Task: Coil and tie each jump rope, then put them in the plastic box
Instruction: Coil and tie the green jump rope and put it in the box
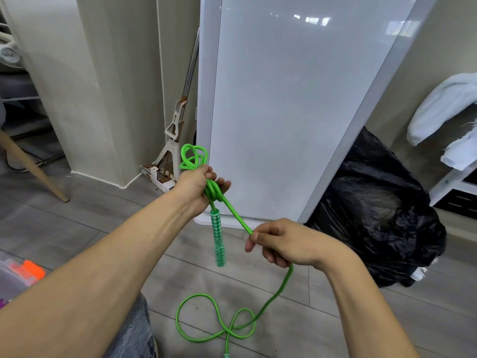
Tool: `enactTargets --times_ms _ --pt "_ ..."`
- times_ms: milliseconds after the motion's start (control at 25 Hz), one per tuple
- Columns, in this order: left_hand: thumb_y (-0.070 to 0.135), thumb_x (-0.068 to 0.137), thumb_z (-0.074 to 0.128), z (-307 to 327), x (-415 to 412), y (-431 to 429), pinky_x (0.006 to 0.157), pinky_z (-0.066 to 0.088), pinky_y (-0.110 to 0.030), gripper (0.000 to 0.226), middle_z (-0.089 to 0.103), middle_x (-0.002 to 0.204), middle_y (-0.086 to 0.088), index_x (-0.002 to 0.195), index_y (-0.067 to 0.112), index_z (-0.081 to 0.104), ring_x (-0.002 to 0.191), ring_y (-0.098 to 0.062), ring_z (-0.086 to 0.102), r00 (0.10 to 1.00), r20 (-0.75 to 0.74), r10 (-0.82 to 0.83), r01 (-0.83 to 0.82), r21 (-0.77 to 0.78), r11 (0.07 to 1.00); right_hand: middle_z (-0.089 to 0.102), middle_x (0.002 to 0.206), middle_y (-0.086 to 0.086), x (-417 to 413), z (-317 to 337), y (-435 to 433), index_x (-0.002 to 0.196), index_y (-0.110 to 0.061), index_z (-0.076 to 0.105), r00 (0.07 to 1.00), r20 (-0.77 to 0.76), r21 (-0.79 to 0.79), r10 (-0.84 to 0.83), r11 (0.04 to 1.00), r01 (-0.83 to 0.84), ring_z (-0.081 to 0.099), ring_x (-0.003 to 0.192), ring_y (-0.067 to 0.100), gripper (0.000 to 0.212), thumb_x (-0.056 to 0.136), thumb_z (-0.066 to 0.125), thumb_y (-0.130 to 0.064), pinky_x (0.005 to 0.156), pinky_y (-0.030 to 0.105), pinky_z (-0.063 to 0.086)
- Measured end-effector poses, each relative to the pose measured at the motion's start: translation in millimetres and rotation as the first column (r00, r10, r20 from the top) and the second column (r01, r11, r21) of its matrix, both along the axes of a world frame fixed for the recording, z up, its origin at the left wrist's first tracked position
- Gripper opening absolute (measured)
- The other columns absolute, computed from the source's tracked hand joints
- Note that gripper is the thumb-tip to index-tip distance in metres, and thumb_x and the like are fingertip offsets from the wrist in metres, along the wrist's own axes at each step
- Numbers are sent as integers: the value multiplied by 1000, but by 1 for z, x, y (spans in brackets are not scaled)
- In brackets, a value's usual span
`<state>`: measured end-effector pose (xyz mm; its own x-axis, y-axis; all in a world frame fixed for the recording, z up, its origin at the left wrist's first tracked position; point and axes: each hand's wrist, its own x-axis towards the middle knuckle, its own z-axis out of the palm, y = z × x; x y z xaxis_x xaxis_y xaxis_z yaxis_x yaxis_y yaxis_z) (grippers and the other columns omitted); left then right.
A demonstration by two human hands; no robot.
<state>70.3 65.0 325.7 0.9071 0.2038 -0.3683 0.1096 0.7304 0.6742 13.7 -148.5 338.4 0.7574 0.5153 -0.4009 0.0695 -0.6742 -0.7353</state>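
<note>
A bright green jump rope is in both my hands, held in the air. My left hand grips a bundle of coiled loops, which stick out above the fist. One green-and-white patterned handle hangs straight down below that hand. My right hand pinches the free strand lower right, pulled taut from the wraps around the bundle. The rest of the rope lies in loose loops on the floor, with its second handle at the bottom edge. A clear plastic box shows at the far left.
A tall white appliance stands straight ahead. A full black rubbish bag sits to its right. A mop leans in the corner to the left. A wooden chair leg slants at far left. My knee is bottom centre.
</note>
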Motion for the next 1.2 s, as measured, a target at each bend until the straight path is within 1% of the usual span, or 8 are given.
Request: enactTargets --times_ms 160,320,440,560,640,760,960,1200 --pt "20 107 36 -3 5 6 36 35 -14 32 34 39 6 76 14 41 29 -9 31 996 4 85 -86 5 996 59 59 1 11 1 -27 88 -12 73 987 72 -114 -146 982 153 47 46 14 32 102 50 -30 53 26 38" --pt "24 105 37 -5 4 9 39 25 -12 28 32 48 3 79 17 41 29 -11 25 994 -3 107 -101 291 951 65 61 -3 23 1 -42 78 -21 70 851 400 -107 -340 905 412 55 53 12 29 99 56 -36 56 25 42" --pt "14 100 39 -4 -1 -2 43 24 -16 17 33 61 -3 84 15 42 34 -12 26 997 9 -72 58 502 863 62 70 -3 19 3 -31 87 -25 71 850 449 -41 -276 944 328 55 63 14 25 101 51 -31 58 27 41" --pt "15 105 40 -5 -13 -16 45 45 -28 15 58 70 -8 91 11 46 45 -23 52 952 26 -304 213 659 722 62 66 -4 11 3 -10 90 -24 67 887 428 23 -175 983 183 48 55 6 25 103 46 -29 56 24 39" --pt "16 106 40 -4 -22 -25 62 59 -43 15 71 82 -13 95 9 46 68 -34 69 890 40 -454 305 689 658 67 68 -4 10 1 -1 89 -26 63 861 475 31 -182 981 190 49 52 2 23 103 45 -30 56 23 37" --pt "16 105 43 -3 -31 -35 84 57 -57 13 74 89 -15 101 5 49 87 -41 72 812 35 -582 397 699 595 71 71 -7 9 -3 4 89 -29 60 785 584 6 -205 968 249 57 65 2 20 103 46 -33 61 29 42" --pt "11 105 42 -2 -44 -46 86 54 -58 22 72 92 -15 120 0 54 84 -37 72 717 6 -697 452 758 471 70 80 -2 12 -6 2 99 -25 61 636 705 51 -314 917 396 62 80 25 23 102 43 -40 72 40 51" --pt "13 104 45 -2 -45 -46 73 58 -50 14 47 68 -2 104 4 56 56 -24 55 716 -42 -696 535 673 510 69 78 -2 7 -6 7 98 -26 63 616 702 85 -358 901 426 62 79 24 24 102 45 -42 73 40 52"
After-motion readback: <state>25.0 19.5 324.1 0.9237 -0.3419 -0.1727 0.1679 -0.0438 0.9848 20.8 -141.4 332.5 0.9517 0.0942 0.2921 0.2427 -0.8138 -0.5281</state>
